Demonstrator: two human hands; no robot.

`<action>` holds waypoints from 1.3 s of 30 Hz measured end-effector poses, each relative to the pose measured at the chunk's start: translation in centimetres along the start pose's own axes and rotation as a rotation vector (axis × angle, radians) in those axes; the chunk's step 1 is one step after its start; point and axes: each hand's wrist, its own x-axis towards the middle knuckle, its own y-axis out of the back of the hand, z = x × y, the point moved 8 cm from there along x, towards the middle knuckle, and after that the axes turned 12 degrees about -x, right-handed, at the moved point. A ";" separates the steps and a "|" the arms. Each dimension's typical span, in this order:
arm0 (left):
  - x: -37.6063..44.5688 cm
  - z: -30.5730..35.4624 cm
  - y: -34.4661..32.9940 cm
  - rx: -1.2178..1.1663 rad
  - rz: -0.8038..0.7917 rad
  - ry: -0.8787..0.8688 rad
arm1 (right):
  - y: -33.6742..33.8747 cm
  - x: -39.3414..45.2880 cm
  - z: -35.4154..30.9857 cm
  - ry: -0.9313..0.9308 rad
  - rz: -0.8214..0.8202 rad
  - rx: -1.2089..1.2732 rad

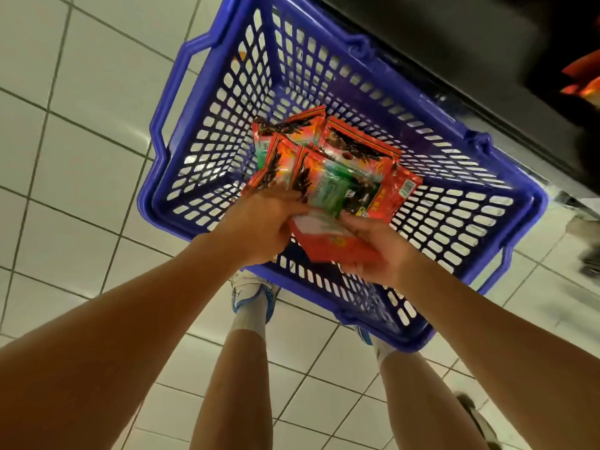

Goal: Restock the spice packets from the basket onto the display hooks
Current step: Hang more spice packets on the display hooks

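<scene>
Several red spice packets (328,164) are fanned out above the interior of a blue basket (207,138), held as one bundle at the centre of the head view. The packets overlap; an exact count cannot be determined. Their faces carry orange, black and green print, and a barcode shows on the packet at 3 o'clock of the bundle.

The left hand (259,228) grips the bundle's lower left edge, fingers curled round the packets. The right hand (380,251) grips the lower right portion, thumb on top of a red packet face and fingers curled beneath it. Both forearms enter from the 7 and 5 o'clock corners of the frame.

The basket is a perforated plastic type with lattice walls and a thick rim. One carry handle lies folded outward at 10 o'clock; a second handle sits at 4 o'clock. The basket stands on the floor (81,92).

The floor consists of glossy white square tiles with dark grout lines, reflecting overhead light. At 1 o'clock of the basket runs a dark shelf base (470,53), with blurred orange goods (581,79) visible at the 2 o'clock edge. At 6 o'clock, the person's legs, white socks and a white-and-blue shoe (250,293) stand just beside the basket's near rim.
</scene>
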 end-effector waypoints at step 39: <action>-3.1 -4.6 2.5 -0.648 0.390 0.555 | 6.9 -0.1 -2.5 0.483 0.804 -1.131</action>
